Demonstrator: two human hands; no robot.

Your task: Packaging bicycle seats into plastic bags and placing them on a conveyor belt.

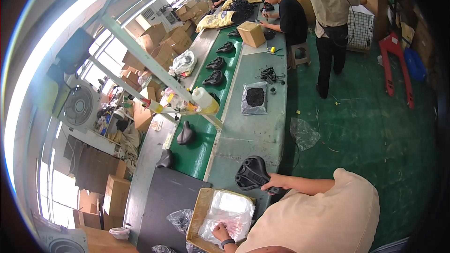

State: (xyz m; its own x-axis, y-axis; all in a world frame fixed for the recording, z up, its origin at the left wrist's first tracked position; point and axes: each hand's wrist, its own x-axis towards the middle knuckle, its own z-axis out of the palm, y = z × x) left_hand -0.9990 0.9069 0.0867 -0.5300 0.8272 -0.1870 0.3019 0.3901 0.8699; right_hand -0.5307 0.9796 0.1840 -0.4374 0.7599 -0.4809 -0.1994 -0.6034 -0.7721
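A black bicycle saddle (pixel 252 173), its underside turned toward me, is held over the bench edge by my right hand (pixel 274 184), whose fingers wrap round its narrow nose. Below and to the left, an open cardboard box (pixel 199 213) holds thin clear plastic bags (pixel 229 208) with reddish marks on them. My left hand (pixel 220 232), with a dark band on the wrist, is inside this box; its fingers are curled together on the plastic. Crumpled clear bags (pixel 180 219) lie beside the box.
Several saddles (pixel 186 133) sit along the green conveyor belt (pixel 201 157). A metal post (pixel 159 72) carries bottles (pixel 205 100). On the bench lie a bag of black parts (pixel 254 97) and a carton (pixel 251 34). One person (pixel 293 16) sits farther along; another (pixel 330 18) stands near a red pallet jack (pixel 396 61).
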